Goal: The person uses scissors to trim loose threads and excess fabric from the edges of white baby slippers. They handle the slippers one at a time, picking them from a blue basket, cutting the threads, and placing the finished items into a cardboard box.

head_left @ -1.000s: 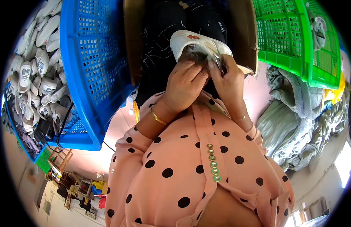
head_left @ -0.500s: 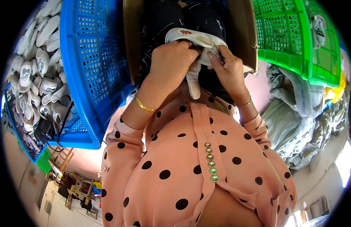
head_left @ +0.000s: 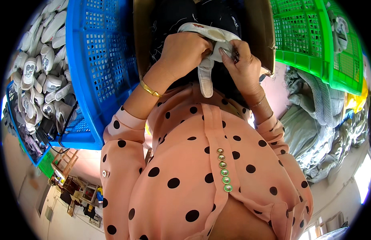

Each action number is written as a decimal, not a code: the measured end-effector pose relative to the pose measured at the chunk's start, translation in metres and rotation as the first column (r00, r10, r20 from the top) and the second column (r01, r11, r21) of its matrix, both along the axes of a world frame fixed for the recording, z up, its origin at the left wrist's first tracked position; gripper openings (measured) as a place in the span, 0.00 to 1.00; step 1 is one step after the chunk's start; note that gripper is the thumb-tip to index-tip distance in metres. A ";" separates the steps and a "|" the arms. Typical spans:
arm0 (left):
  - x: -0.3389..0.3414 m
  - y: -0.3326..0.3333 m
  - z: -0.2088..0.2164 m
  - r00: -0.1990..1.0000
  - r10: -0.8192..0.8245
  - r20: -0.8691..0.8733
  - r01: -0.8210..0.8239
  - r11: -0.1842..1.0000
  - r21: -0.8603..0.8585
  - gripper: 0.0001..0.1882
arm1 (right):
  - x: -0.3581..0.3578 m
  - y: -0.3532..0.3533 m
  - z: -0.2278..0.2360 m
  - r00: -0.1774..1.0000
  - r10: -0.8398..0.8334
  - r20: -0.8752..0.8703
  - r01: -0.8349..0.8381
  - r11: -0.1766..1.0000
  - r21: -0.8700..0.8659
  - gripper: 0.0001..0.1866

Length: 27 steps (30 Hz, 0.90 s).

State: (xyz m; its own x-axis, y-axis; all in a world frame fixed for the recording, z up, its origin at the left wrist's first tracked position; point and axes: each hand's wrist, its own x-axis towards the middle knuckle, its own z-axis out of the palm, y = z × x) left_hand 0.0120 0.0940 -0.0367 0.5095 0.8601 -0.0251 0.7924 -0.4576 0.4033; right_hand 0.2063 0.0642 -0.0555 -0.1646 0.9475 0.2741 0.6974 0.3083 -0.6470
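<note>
A white shoe (head_left: 216, 34) with a small red print lies across my lap, over dark trousers covered in loose thread ends. My left hand (head_left: 184, 53) is closed on its left side, fingertips tucked inside the opening and partly hidden. On the other side my right hand (head_left: 243, 64) pinches the shoe's pale edge between thumb and fingers. A small greyish bit shows by the right thumb; I cannot make out what it is. Between my hands a whitish strap-like flap (head_left: 206, 82) hangs down toward my blouse.
On the left stands a blue plastic crate (head_left: 83, 72), with a heap of white printed shoes (head_left: 53, 52) beyond it. Cardboard (head_left: 269, 36) edges my lap on the right, beside a green crate (head_left: 307, 60). Grey cloth bundles (head_left: 313, 124) lie below that crate.
My left hand has shifted slightly right and up with the shoe, and its left elbow has swung outward. The shoe's front has tilted away, so less of the red print shows.
</note>
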 end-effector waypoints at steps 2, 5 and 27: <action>-0.001 -0.001 0.001 1.000 -0.001 -0.014 0.001 1.000 -0.002 0.06 | -0.001 0.000 -0.002 0.999 -0.010 -0.033 0.011 0.999 0.040 0.22; -0.007 -0.002 0.003 1.000 -0.018 0.001 0.018 1.000 0.020 0.06 | 0.003 0.002 -0.008 0.999 0.038 -0.023 -0.035 0.992 0.120 0.21; -0.001 0.009 0.011 0.998 -0.067 0.003 0.067 0.993 -0.094 0.05 | 0.022 0.027 0.008 0.783 0.476 0.401 -0.574 0.802 0.168 0.17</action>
State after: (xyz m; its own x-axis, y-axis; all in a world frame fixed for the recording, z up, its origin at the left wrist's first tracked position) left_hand 0.0105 0.1032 -0.0258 0.5659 0.8178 -0.1043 0.7614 -0.4699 0.4466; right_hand 0.2281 0.0910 -0.0471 -0.7385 0.5822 0.3401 0.5255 0.8130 -0.2506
